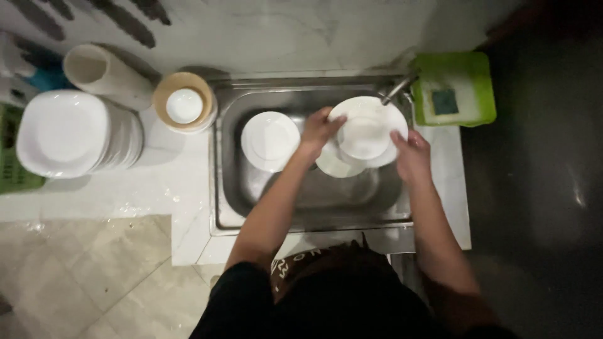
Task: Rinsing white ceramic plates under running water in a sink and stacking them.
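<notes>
Holding a white plate over the sink

Gripping now: my left hand (319, 130) is closed on the left rim of a white plate (367, 130), and my right hand (411, 154) is clamped on its right edge. It sits over the steel sink (314, 201), just under the tap (397, 89). Another plate (270, 140) lies in the basin; a stack of plates (69, 133) waits on the counter, and a green tray (453, 88) holds a sponge (445, 101).

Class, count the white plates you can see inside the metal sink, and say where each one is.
3. One plate lies at the sink's left. One held plate is between the left hand and right hand, under the tap. Another lower plate shows beneath it. More may be hidden.
</notes>
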